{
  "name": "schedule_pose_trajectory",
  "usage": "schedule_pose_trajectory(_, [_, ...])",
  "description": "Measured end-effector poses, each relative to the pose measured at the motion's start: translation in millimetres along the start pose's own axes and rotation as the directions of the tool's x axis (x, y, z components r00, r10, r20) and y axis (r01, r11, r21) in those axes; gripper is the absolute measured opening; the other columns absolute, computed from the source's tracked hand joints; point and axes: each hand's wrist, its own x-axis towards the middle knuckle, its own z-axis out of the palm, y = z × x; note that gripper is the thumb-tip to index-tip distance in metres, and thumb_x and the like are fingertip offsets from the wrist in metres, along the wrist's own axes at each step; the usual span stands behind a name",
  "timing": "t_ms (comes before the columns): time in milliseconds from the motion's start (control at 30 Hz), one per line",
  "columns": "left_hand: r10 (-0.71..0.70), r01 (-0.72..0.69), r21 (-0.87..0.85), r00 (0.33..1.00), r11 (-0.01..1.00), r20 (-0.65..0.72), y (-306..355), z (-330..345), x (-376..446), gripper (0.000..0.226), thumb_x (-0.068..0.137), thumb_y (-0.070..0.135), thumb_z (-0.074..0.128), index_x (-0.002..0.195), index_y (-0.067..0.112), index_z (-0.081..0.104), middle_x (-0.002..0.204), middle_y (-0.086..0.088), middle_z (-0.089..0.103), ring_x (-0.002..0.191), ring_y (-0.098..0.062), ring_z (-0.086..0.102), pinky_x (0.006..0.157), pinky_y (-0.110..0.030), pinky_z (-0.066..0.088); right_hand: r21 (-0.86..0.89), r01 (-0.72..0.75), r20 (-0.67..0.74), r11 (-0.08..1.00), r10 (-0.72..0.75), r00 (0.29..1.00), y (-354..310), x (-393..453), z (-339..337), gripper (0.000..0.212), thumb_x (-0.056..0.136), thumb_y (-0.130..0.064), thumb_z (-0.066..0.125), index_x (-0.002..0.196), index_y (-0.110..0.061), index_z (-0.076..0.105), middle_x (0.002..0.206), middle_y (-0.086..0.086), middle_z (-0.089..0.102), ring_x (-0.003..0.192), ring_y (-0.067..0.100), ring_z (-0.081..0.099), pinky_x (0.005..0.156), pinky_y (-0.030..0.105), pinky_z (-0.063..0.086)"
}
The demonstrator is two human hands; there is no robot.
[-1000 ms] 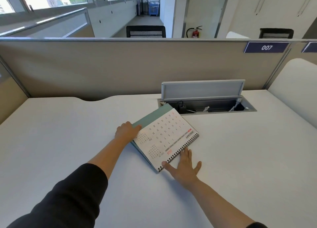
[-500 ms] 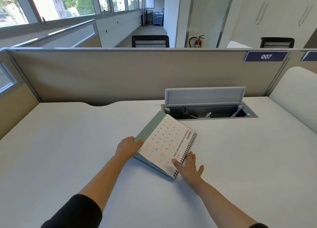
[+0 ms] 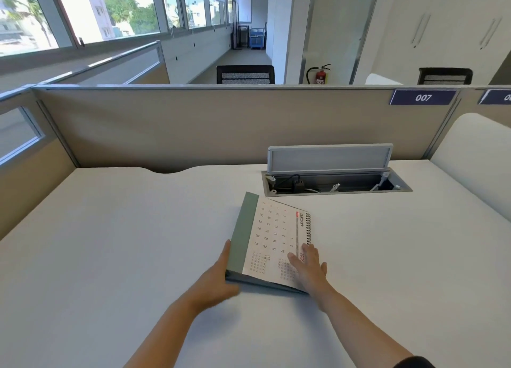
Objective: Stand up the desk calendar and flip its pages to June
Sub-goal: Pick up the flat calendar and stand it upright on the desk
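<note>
The desk calendar [image 3: 272,235] lies folded and nearly flat on the white desk [image 3: 110,243], with its January page up and its spiral binding on the right side. Its green card base shows along the left edge, which is slightly raised. My left hand [image 3: 218,279] grips the near left corner of that green base. My right hand [image 3: 309,268] rests flat, fingers spread, on the page near the spiral's near end.
An open cable box [image 3: 334,183] with its grey lid [image 3: 329,157] raised sits just behind the calendar, with cables inside. A beige partition [image 3: 207,127] closes the desk's far side. A white rounded panel [image 3: 475,157] stands on the right.
The calendar has turned clockwise and come closer to me, so the spiral now runs along its right side. My left hand slid to the near corner and my right hand moved onto the page.
</note>
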Motion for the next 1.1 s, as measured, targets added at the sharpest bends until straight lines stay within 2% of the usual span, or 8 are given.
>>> schedule_pose_trajectory(67, [0.003,0.007,0.149,0.998,0.989,-0.067,-4,7,-5,0.100,0.075,0.020,0.055,0.129,0.054,-0.022,0.119,0.018,0.042,0.095,0.000,0.050,0.071,-0.006,0.040,-0.005,-0.006,0.016,1.000,0.006,1.000,-2,-2,-1,0.064,0.094,-0.039,0.040,0.147,-0.015,0.012,0.159,0.000,-0.003,0.144,0.015,-0.014,0.115,0.037,-0.015])
schedule_pose_trajectory(200, [0.029,0.099,0.283,0.909,0.954,-0.416,4,23,-2,0.070,0.089,0.015,0.040,0.144,0.032,0.001,0.105,-0.005,0.063,0.084,-0.017,0.058,0.075,-0.026,0.047,-0.028,-0.011,0.068,1.000,0.013,0.998,-4,-7,-3,0.063,0.095,-0.041,0.036,0.147,-0.016,0.010,0.159,-0.001,-0.001,0.144,0.013,-0.014,0.114,0.036,-0.017])
schedule_pose_trajectory(333, [-0.011,0.115,0.158,0.841,0.981,-0.542,7,27,0,0.060,0.090,0.006,0.030,0.142,0.034,0.020,0.096,-0.006,0.066,0.079,-0.021,0.058,0.070,-0.028,0.048,0.077,0.024,0.109,0.997,-0.033,0.993,5,-11,-13,0.027,0.095,-0.036,0.037,0.112,-0.015,0.039,0.127,-0.001,0.038,0.139,0.020,0.019,0.117,0.040,-0.002])
schedule_pose_trajectory(467, [-0.046,0.078,0.029,0.807,0.997,-0.589,6,24,-3,0.059,0.089,0.002,0.029,0.138,0.034,0.034,0.110,-0.004,0.064,0.085,-0.019,0.055,0.071,-0.024,0.045,0.371,-0.012,0.135,0.928,-0.041,0.990,11,-20,-25,0.046,0.094,-0.039,0.042,0.137,-0.026,0.034,0.140,-0.007,0.046,0.131,0.017,0.041,0.113,0.041,0.027])
schedule_pose_trajectory(533, [-0.055,0.039,-0.039,0.801,0.998,-0.596,4,20,-6,0.058,0.087,-0.001,0.031,0.135,0.030,0.041,0.120,-0.001,0.061,0.092,-0.017,0.053,0.077,-0.024,0.045,0.481,-0.002,0.099,0.877,-0.052,0.994,14,-23,-30,0.048,0.093,-0.039,0.044,0.137,-0.023,0.037,0.138,-0.002,0.052,0.124,0.014,0.050,0.111,0.041,0.033])
schedule_pose_trajectory(633, [-0.081,-0.018,-0.171,0.830,0.985,-0.552,1,13,-12,0.052,0.087,-0.003,0.035,0.130,0.022,0.049,0.128,-0.004,0.059,0.103,-0.022,0.056,0.092,-0.039,0.050,0.571,-0.022,0.058,0.821,-0.013,0.998,18,-26,-38,0.071,0.086,-0.055,0.044,0.145,-0.021,0.024,0.153,-0.003,0.030,0.141,0.013,0.026,0.118,0.044,0.016])
schedule_pose_trajectory(767, [-0.162,-0.019,-0.380,0.884,0.925,-0.439,1,9,-21,0.049,0.087,-0.005,0.034,0.125,0.018,0.055,0.110,-0.008,0.066,0.090,-0.024,0.063,0.064,-0.033,0.059,0.569,0.079,-0.032,0.819,-0.073,0.997,12,-32,-46,0.084,0.073,-0.070,0.037,0.146,-0.032,0.018,0.157,-0.014,0.012,0.144,0.008,0.011,0.118,0.043,0.010])
schedule_pose_trajectory(1100, [-0.251,0.075,-0.510,0.925,0.857,-0.286,-2,-3,-37,0.046,0.088,-0.001,0.036,0.107,0.030,0.064,0.094,-0.003,0.073,0.081,-0.026,0.067,0.052,-0.033,0.057,0.469,0.195,-0.124,0.861,-0.155,0.980,-2,-31,-56,0.047,0.088,-0.042,0.051,0.129,-0.023,0.040,0.130,-0.007,0.049,0.115,0.010,0.048,0.093,0.028,0.034])
